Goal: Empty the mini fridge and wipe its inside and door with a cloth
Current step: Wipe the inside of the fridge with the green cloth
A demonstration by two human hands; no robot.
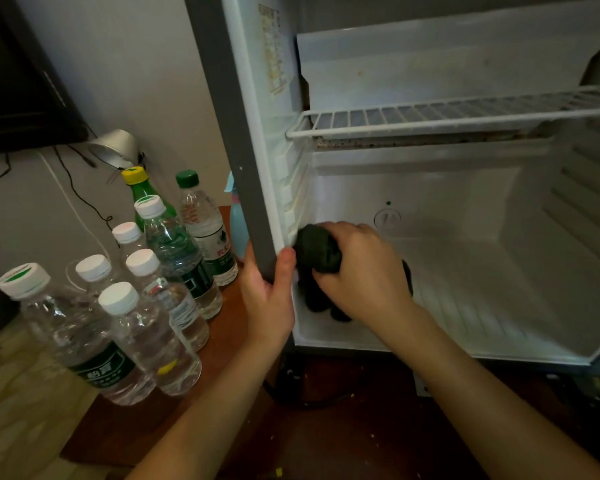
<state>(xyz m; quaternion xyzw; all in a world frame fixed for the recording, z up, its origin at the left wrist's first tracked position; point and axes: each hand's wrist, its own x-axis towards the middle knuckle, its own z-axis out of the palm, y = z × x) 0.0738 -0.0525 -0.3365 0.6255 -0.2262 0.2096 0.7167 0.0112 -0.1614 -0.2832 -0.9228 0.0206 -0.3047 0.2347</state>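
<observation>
The mini fridge (pixel 499 299) stands open in front of me, its white inside bare apart from a wire shelf (pixel 447 117) across the upper part. My right hand (pixel 364 271) is shut on a bunched dark cloth (pixel 317 251) and presses it against the lower left inner wall, near the front corner. My left hand (pixel 269 292) grips the grey left front edge of the fridge (pixel 236 133), thumb wrapped around to the inside. Part of the cloth hangs down behind my right hand.
Several plastic water bottles (pixel 146 327) and one green bottle (pixel 142 188) stand on the wooden surface (pixel 222 358) left of the fridge. A light blue spray bottle (pixel 238 223) stands behind the fridge's edge. A dark screen (pixel 18 81) and cables sit at the upper left.
</observation>
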